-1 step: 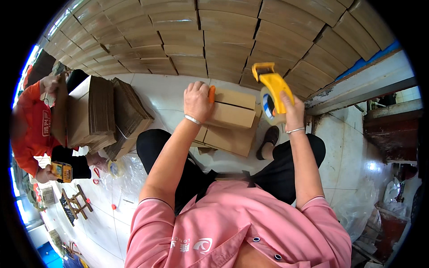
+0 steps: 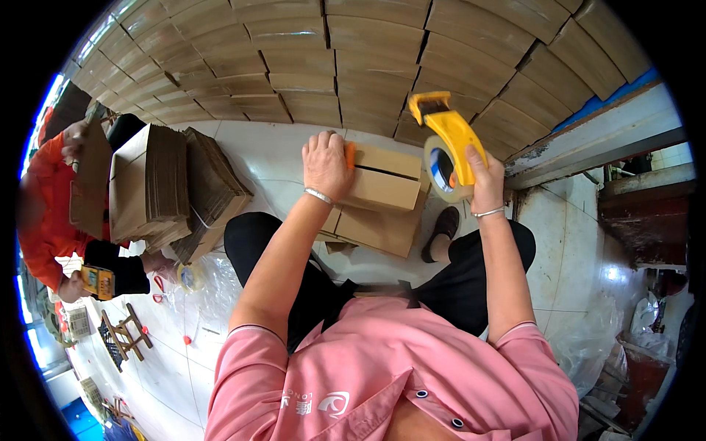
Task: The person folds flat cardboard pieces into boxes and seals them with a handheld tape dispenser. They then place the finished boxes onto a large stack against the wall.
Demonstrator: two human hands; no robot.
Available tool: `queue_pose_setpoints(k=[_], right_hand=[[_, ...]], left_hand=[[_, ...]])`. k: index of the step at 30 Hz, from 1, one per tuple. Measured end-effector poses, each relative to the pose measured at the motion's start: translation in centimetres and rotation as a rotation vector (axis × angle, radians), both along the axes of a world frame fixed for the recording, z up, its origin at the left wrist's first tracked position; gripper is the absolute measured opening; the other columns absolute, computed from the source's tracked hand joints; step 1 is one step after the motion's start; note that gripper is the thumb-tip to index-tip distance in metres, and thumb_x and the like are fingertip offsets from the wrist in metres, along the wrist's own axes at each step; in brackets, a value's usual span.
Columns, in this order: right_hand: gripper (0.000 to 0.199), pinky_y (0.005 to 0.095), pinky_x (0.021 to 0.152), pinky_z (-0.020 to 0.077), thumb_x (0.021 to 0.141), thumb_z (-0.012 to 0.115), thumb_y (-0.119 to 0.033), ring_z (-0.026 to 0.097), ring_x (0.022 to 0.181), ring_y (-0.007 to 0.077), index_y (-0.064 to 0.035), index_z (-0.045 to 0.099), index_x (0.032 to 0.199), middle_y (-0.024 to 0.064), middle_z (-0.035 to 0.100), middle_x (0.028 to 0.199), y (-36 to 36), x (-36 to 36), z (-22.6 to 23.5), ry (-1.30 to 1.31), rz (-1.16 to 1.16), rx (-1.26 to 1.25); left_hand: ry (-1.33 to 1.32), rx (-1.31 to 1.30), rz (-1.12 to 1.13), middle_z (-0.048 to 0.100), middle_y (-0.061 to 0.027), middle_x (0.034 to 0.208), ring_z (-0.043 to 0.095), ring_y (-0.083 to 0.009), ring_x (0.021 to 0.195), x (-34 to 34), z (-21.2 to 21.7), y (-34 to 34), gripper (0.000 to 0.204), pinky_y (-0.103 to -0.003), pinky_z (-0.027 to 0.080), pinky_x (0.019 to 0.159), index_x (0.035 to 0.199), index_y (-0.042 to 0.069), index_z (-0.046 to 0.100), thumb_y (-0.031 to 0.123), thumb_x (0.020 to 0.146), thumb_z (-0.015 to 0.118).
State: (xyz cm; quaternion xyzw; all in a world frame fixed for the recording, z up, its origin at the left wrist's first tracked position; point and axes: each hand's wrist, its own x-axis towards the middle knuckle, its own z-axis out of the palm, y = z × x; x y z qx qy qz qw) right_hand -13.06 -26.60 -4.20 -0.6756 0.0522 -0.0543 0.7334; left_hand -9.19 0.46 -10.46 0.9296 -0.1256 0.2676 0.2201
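A small cardboard box [image 2: 386, 187] stands before me on a larger cardboard piece [image 2: 379, 228], its top flaps meeting at a narrow dark seam. My left hand [image 2: 327, 167] is wrapped over its left end, fingers curled. An orange piece [image 2: 350, 155] shows along that hand's thumb side; whether it is worn or held is unclear. Right of the box, my right hand [image 2: 485, 182] grips a yellow tape dispenser [image 2: 457, 140] by its handle. A roll of clear tape [image 2: 439, 167] sits in it. The dispenser is raised, apart from the box.
Stacked cartons [image 2: 368, 66] form a wall ahead. At left, flattened cardboard stacks [image 2: 158, 184] stand beside a person in orange [image 2: 51, 213] holding a cardboard sheet and another yellow dispenser [image 2: 98, 281]. A small wooden stool [image 2: 126, 332] and clear plastic [image 2: 220, 283] lie lower left.
The yellow dispenser has risen slightly and turned in my right hand, its head moving up and left. My left hand stays on the box. The other person's cardboard sheet has shifted a little.
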Motion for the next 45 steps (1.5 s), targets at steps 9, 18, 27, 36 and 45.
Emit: queue_pose_setpoints(k=[9,18,27,36,45], right_hand=[[0.046,0.0243,0.047,0.0451,0.081,0.069,-0.039,0.057,0.052,0.0131,0.0048,0.061,0.091,0.0077,0.060,0.069,5.0,3.3,2.1,0.044,0.531,0.098],[0.040,0.0245,0.054,0.0474,0.077,0.070,-0.030,0.057,0.060,0.0113,0.0064,0.063,0.092,0.0065,0.062,0.074,4.7,4.5,-0.9,0.029,0.590,-0.121],[0.041,0.0238,0.059,0.0481,0.077,0.070,-0.031,0.060,0.066,0.0110,0.0058,0.065,0.094,0.0075,0.064,0.075,5.1,3.5,0.3,0.016,0.639,-0.187],[0.039,0.0230,0.063,0.0476,0.077,0.072,-0.028,0.059,0.069,0.0101,0.0056,0.064,0.096,0.0059,0.065,0.079,6.4,3.9,2.5,0.118,0.698,-0.188],[0.044,0.0232,0.063,0.0455,0.075,0.069,-0.036,0.057,0.070,0.0100,0.0049,0.065,0.093,0.0057,0.064,0.079,5.2,4.7,2.8,0.203,0.700,-0.322]], left_hand=[[0.531,0.170,-0.066,0.045,-0.0154,0.135,0.034,-0.0360,0.130,0.8,1.9,0.6,0.044,-0.045,0.032,0.101,0.126,0.006,0.051,0.027,0.087,0.052],[0.531,-0.994,-0.017,0.063,-0.0134,0.107,0.063,-0.0238,0.094,1.0,1.4,6.5,0.030,-0.033,0.050,0.079,0.115,0.000,0.058,0.018,0.093,0.050],[1.021,-1.568,-0.089,0.064,-0.0108,0.092,0.063,-0.0173,0.074,0.6,6.3,4.5,0.030,-0.028,0.051,0.067,0.106,-0.006,0.058,0.019,0.097,0.045],[0.823,-1.407,0.074,0.063,-0.0110,0.080,0.063,-0.0185,0.063,1.7,3.8,5.9,0.021,-0.028,0.053,0.058,0.101,-0.007,0.060,0.006,0.092,0.046],[0.905,-1.497,0.171,0.061,-0.0081,0.074,0.062,-0.0168,0.062,1.4,-1.3,9.7,0.012,-0.027,0.052,0.056,0.091,-0.001,0.059,0.007,0.090,0.050]])
